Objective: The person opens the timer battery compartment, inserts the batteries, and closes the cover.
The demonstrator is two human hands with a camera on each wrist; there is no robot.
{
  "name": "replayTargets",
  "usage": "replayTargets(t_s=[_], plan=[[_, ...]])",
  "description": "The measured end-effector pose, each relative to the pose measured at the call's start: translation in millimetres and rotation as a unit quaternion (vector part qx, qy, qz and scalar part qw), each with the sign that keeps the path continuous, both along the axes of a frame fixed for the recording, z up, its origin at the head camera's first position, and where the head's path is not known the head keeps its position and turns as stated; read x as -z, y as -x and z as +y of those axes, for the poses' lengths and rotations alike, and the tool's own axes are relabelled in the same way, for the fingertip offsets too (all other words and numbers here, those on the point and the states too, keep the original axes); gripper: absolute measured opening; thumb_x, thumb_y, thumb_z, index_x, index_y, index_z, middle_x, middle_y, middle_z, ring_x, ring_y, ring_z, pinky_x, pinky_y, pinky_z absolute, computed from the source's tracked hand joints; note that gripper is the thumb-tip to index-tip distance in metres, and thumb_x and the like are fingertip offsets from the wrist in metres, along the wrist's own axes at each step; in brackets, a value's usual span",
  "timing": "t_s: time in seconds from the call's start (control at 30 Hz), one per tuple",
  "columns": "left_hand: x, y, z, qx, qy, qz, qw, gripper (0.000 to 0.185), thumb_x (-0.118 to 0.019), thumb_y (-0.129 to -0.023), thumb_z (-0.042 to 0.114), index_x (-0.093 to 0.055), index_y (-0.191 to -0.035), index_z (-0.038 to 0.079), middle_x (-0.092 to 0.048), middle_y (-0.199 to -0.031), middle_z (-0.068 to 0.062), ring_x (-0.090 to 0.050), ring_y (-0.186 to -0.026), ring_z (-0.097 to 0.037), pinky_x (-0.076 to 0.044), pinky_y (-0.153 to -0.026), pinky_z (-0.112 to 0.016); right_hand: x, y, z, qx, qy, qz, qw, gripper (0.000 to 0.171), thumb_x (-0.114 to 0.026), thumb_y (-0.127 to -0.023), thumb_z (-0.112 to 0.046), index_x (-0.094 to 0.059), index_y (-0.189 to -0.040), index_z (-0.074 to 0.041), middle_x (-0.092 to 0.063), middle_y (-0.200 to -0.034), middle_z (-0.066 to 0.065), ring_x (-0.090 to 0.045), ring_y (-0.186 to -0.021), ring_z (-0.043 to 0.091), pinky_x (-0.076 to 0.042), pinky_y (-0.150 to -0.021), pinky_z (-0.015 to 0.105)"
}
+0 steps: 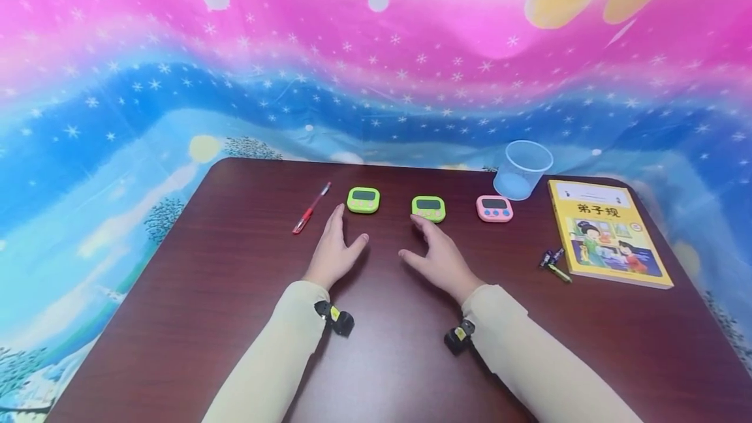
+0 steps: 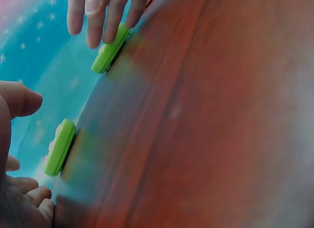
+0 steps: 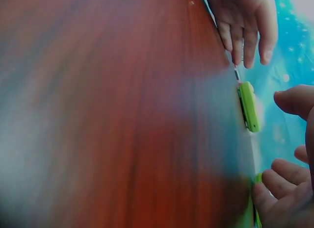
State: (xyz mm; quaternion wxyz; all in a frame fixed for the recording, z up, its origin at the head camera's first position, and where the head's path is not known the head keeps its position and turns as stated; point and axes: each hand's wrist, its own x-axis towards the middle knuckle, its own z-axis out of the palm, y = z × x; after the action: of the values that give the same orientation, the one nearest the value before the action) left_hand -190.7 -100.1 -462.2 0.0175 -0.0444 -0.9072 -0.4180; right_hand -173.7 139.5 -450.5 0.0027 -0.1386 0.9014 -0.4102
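Observation:
My left hand [image 1: 335,243] lies flat and open on the dark table [image 1: 235,292], fingers straight, just in front of a green timer [image 1: 363,200]. My right hand [image 1: 439,252] also lies open, its fingertips at the front edge of a second green timer [image 1: 428,208]. A pink timer [image 1: 494,208] sits further right. In the left wrist view the near green timer [image 2: 60,147] lies beside my left hand [image 2: 19,189], and the other green timer [image 2: 110,49] lies under the right hand's fingers [image 2: 98,22]. The right wrist view shows the left green timer [image 3: 248,106] edge-on.
A red pen [image 1: 311,209] lies left of the timers. A clear plastic cup [image 1: 521,169] stands at the back right beside a yellow picture book [image 1: 608,232]. Small batteries [image 1: 553,264] lie by the book's left edge. A colourful cloth [image 1: 376,51] hangs behind.

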Motion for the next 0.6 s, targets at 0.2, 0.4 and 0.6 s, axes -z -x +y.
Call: replayTargets(t_s=[0.2, 0.4, 0.6], plan=[[0.6, 16.6, 2, -0.001, -0.004, -0.015, 0.9999, 0.083, -0.063, -0.096, 0.036, -0.018, -0.159, 0.004, -0.024, -0.164, -0.014, -0.025, -0.15, -0.027, -0.024, -0.122, -0.044, 2.0, 12.1, -13, -0.001, 0.013, -0.05, 0.999, 0.076, -0.074, -0.091, -0.031, -0.037, -0.154, -0.01, -0.046, -0.153, 0.01, -0.043, -0.141, 0.025, -0.038, -0.115, 0.042], [0.2, 33.3, 0, -0.018, -0.021, -0.015, 0.9995, 0.078, -0.062, -0.098, 0.034, -0.022, -0.159, 0.007, -0.029, -0.163, -0.01, -0.029, -0.149, -0.025, -0.027, -0.121, -0.044, 4.8, 31.1, -31, 0.016, 0.042, -0.059, 0.997, 0.072, -0.073, -0.093, -0.03, -0.039, -0.153, -0.01, -0.047, -0.152, 0.009, -0.044, -0.14, 0.024, -0.038, -0.115, 0.04], [2.9, 48.1, 4, -0.012, -0.012, -0.012, 0.9998, 0.079, -0.061, -0.098, 0.035, -0.022, -0.159, 0.005, -0.031, -0.162, -0.014, -0.03, -0.148, -0.029, -0.012, -0.125, -0.046, 7.4, 47.7, -52, 0.033, 0.041, -0.067, 0.996, 0.071, -0.071, -0.094, -0.032, -0.038, -0.153, -0.011, -0.046, -0.152, 0.008, -0.043, -0.14, 0.024, -0.038, -0.115, 0.041]])
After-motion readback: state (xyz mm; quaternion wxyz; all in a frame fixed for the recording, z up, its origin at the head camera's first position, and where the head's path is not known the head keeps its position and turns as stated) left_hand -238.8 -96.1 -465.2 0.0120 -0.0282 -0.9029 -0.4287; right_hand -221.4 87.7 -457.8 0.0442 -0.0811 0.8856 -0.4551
